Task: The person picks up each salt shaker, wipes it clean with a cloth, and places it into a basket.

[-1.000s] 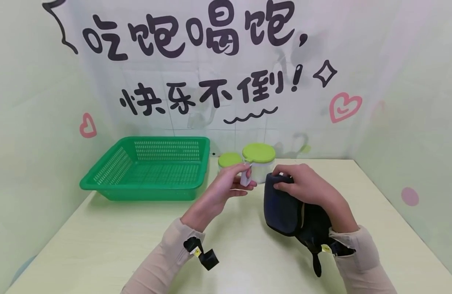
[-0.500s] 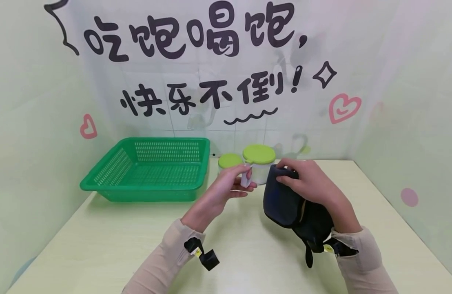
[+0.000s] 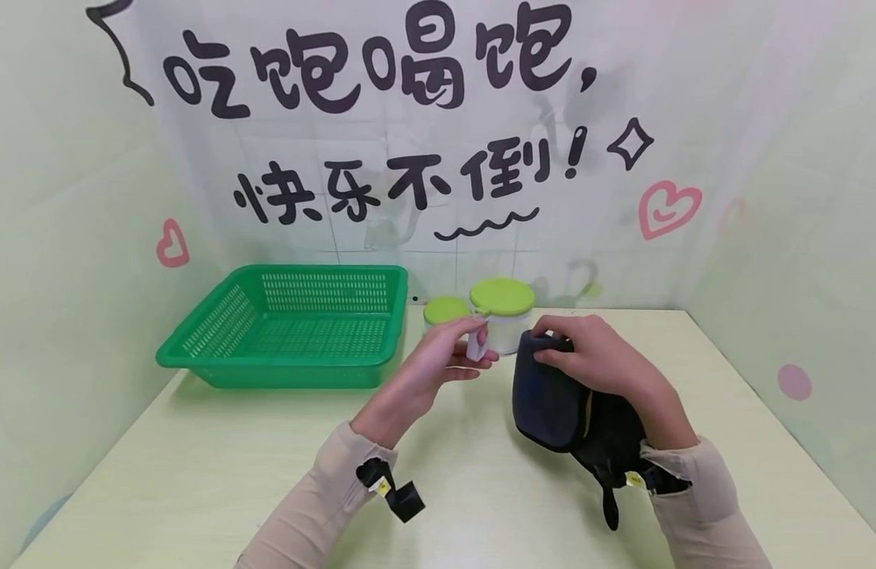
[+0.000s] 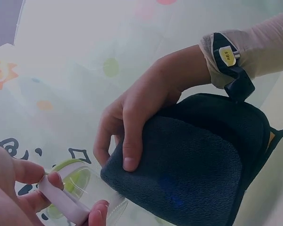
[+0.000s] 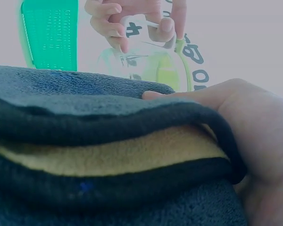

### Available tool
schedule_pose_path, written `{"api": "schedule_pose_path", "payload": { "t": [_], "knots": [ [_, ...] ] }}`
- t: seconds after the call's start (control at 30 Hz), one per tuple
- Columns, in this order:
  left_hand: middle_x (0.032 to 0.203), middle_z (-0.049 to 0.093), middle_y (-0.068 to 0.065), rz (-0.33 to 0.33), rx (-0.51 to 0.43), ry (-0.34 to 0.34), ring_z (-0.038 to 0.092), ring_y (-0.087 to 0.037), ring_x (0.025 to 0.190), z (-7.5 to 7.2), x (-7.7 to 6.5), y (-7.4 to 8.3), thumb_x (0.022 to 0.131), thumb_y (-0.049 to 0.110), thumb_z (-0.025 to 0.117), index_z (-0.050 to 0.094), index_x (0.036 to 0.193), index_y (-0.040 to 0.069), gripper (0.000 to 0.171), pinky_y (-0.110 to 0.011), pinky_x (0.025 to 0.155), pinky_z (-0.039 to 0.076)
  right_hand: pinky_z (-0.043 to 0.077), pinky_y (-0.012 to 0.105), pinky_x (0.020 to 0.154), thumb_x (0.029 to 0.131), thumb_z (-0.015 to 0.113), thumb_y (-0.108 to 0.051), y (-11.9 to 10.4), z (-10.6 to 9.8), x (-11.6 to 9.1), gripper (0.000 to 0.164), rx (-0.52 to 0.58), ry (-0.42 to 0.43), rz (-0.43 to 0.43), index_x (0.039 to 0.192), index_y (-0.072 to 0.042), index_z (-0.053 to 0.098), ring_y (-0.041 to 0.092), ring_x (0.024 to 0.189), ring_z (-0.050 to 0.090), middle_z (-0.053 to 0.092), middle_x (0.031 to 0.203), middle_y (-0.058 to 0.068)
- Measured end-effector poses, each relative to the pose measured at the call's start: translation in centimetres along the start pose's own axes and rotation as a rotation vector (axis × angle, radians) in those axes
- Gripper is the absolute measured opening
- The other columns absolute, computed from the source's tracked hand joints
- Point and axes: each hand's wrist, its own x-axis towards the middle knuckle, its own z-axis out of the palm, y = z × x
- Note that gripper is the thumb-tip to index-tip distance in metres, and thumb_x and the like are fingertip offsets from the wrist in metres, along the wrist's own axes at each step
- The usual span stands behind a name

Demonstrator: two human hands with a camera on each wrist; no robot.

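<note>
My left hand (image 3: 441, 356) grips the white handle (image 4: 63, 200) of a clear jar (image 3: 511, 336) with a light green lid (image 3: 502, 296). The jar stands at the back of the table. My right hand (image 3: 602, 359) holds a folded dark blue plush cloth (image 3: 548, 399) with black edging, a tan inner side and a hanging loop. Thumb and fingers pinch its upper end. In the left wrist view, the cloth overlaps the jar's side; whether they touch is hard to tell. The right wrist view shows the cloth's tan layer (image 5: 118, 155) close up.
A second, smaller green-lidded jar (image 3: 446, 309) stands to the left, partly hidden behind my left hand. On the table's left side is a green perforated basket (image 3: 296, 376). A printed white backdrop (image 3: 409, 229) rises behind the table.
The cloth and my right hand moved up slightly by half a second ago, then came back down a little. My left hand and the jar have stayed in place.
</note>
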Motion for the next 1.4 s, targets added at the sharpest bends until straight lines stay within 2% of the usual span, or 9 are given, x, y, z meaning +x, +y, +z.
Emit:
{"api": "schedule_pose_path", "payload": {
  "t": [0.23,0.47,0.7,0.9,1.17,1.27,1.4],
  "knots": [
    [0.100,0.079,-0.011,-0.036,-0.033,0.010,0.072,-0.016,0.086,0.1,0.2,0.0,0.106,0.041,0.045,0.061,0.096,0.013,0.034,-0.029,0.080,0.055,0.052,0.040,0.080,0.094,0.073,-0.016,0.3,0.2,0.2,0.017,-0.024,-0.047,0.003,0.111,-0.016,0.071,0.016,0.081,0.062,0.072,0.091,0.001],
    [0.099,0.079,-0.010,-0.034,-0.032,0.027,0.073,-0.017,0.087,0.1,0.2,-0.1,0.104,0.040,0.047,0.061,0.094,0.014,0.030,-0.030,0.083,0.056,0.054,0.045,0.084,0.096,0.072,-0.019,0.4,0.1,0.2,0.019,-0.011,0.055,0.025,0.114,-0.016,0.072,0.020,0.087,0.064,0.075,0.100,0.004],
    [0.096,0.078,-0.009,-0.035,-0.024,0.029,0.072,-0.015,0.084,0.1,0.3,0.0,0.104,0.039,0.049,0.061,0.093,0.014,0.029,-0.029,0.080,0.055,0.055,0.052,0.088,0.096,0.072,-0.017,0.6,-0.1,0.1,0.019,-0.001,0.136,0.008,0.115,-0.012,0.071,0.026,0.093,0.069,0.076,0.106,0.009],
    [0.098,0.078,-0.010,-0.035,-0.018,0.022,0.072,-0.015,0.084,0.2,0.2,0.0,0.104,0.039,0.048,0.061,0.093,0.014,0.030,-0.029,0.079,0.055,0.054,0.053,0.091,0.096,0.071,-0.018,0.6,0.0,0.0,0.020,0.001,0.068,0.032,0.115,-0.013,0.072,0.027,0.096,0.067,0.076,0.106,0.008],
    [0.097,0.079,-0.010,-0.036,-0.008,0.028,0.072,-0.016,0.085,0.2,0.1,0.1,0.104,0.039,0.048,0.061,0.094,0.014,0.030,-0.028,0.079,0.056,0.052,0.041,0.081,0.094,0.072,-0.014,1.1,0.3,0.2,0.016,-0.027,-0.019,0.022,0.110,-0.014,0.072,0.018,0.083,0.064,0.073,0.093,0.002],
    [0.096,0.079,-0.009,-0.030,-0.008,0.031,0.073,-0.018,0.087,0.1,0.1,0.1,0.103,0.038,0.048,0.061,0.093,0.014,0.029,-0.029,0.080,0.056,0.052,0.042,0.081,0.094,0.072,-0.015,1.2,0.3,0.3,0.017,-0.034,-0.006,0.017,0.110,-0.015,0.072,0.018,0.083,0.064,0.074,0.094,0.002],
    [0.094,0.078,-0.008,-0.021,0.003,0.027,0.073,-0.017,0.086,0.1,0.2,0.0,0.103,0.037,0.048,0.059,0.090,0.014,0.029,-0.030,0.080,0.056,0.054,0.049,0.086,0.095,0.072,-0.017,1.1,0.1,0.1,0.019,-0.023,0.052,0.037,0.114,-0.014,0.072,0.024,0.090,0.066,0.075,0.100,0.006]
  ]
}}
